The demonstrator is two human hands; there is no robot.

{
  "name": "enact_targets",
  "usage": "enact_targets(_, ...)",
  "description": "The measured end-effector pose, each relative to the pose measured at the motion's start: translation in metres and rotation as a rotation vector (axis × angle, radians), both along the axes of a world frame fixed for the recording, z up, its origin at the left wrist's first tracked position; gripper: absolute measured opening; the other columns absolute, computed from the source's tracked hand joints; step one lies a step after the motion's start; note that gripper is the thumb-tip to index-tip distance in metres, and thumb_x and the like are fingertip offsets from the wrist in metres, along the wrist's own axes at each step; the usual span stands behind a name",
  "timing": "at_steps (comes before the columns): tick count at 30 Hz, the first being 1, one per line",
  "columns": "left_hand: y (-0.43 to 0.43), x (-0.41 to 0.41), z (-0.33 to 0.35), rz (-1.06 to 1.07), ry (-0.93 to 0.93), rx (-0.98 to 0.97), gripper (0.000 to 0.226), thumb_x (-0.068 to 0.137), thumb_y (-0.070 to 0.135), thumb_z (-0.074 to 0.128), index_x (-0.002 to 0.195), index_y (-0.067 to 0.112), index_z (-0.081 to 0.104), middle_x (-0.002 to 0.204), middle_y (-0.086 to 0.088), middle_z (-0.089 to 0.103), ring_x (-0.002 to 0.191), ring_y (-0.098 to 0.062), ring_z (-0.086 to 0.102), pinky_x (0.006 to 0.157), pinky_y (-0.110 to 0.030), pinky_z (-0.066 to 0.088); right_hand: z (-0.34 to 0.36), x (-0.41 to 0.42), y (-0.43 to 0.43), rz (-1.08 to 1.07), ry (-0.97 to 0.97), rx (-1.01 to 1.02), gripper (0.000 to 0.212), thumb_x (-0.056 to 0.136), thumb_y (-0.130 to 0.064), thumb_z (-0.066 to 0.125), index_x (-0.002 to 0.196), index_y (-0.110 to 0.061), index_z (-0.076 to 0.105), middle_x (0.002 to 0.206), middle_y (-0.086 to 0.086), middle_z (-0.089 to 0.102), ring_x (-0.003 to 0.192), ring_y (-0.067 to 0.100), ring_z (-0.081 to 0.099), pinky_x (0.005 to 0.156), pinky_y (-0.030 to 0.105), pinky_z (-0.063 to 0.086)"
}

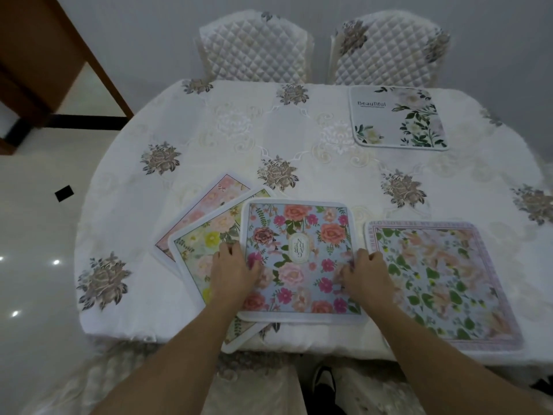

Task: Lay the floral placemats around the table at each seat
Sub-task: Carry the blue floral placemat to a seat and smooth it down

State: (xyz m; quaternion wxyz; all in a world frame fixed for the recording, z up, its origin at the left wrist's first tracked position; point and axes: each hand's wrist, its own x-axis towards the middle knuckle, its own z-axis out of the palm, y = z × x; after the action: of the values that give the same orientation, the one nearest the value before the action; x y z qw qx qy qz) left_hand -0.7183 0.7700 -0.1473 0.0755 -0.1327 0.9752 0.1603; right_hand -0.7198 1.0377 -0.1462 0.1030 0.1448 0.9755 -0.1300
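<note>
A blue placemat with pink and orange roses (302, 241) lies on top of a fanned stack at the table's near edge. Under it sit a yellow-green floral placemat (206, 235) and a pink floral placemat (215, 196). My left hand (235, 274) holds the blue mat's left edge, fingers curled over it. My right hand (366, 275) holds its right edge the same way. A pale placemat with green leaves and a lilac border (443, 283) lies flat to the right. A white placemat reading "Beautiful" (398, 118) lies at the far right seat.
The oval table wears a white embroidered tablecloth (227, 127). Two quilted white chairs, the left chair (254, 46) and the right chair (389, 49), stand at the far side. A brown wooden cabinet (39, 49) stands at the upper left on a glossy floor (33, 235).
</note>
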Motion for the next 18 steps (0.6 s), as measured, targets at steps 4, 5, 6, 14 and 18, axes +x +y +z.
enact_targets(4,0.005,-0.004,-0.002,0.104,0.020,0.152,0.050,0.087,0.042,0.063,0.120,0.005,0.051,0.113,-0.014,0.047,0.095,-0.027,0.050,0.080,-0.037,0.048,-0.013,-0.010,0.002,-0.157,-0.024,-0.137,0.034,0.091,-0.036,0.050,0.111,-0.009,0.051,0.108,0.014,0.052,0.091,0.031,0.050,0.073,0.035,0.042)
enact_targets(5,0.006,-0.006,-0.002,0.152,0.025,0.211,0.050,0.086,0.040,0.065,0.120,0.006,0.051,0.111,-0.014,0.049,0.094,-0.028,0.052,0.079,-0.037,0.049,-0.015,-0.013,0.002,-0.238,-0.020,-0.205,0.040,0.091,-0.038,0.051,0.117,-0.008,0.052,0.112,0.017,0.054,0.094,0.032,0.053,0.074,0.035,0.042)
enact_targets(6,0.007,-0.009,-0.001,0.198,0.028,0.268,0.048,0.086,0.037,0.067,0.119,0.006,0.050,0.108,-0.014,0.053,0.092,-0.028,0.054,0.076,-0.038,0.050,-0.015,-0.015,0.002,-0.319,-0.003,-0.287,0.045,0.090,-0.041,0.053,0.120,-0.008,0.052,0.112,0.017,0.056,0.096,0.033,0.056,0.076,0.036,0.046)
enact_targets(14,0.014,-0.021,0.003,0.230,0.070,0.346,0.027,0.100,0.031,0.049,0.096,0.004,0.048,0.078,-0.011,0.057,0.061,-0.024,0.055,0.050,-0.034,0.046,-0.001,-0.022,0.001,-0.287,0.058,-0.587,0.030,0.101,-0.035,0.046,0.096,-0.007,0.056,0.093,0.012,0.062,0.085,0.029,0.061,0.070,0.037,0.049)
enact_targets(18,0.015,-0.023,0.020,0.206,0.084,0.362,0.026,0.100,0.034,0.048,0.097,0.008,0.049,0.076,-0.006,0.057,0.063,-0.022,0.058,0.051,-0.033,0.047,0.019,-0.028,0.004,-0.223,0.097,-0.629,0.028,0.102,-0.032,0.043,0.093,-0.007,0.053,0.086,0.007,0.057,0.081,0.027,0.058,0.064,0.035,0.047)
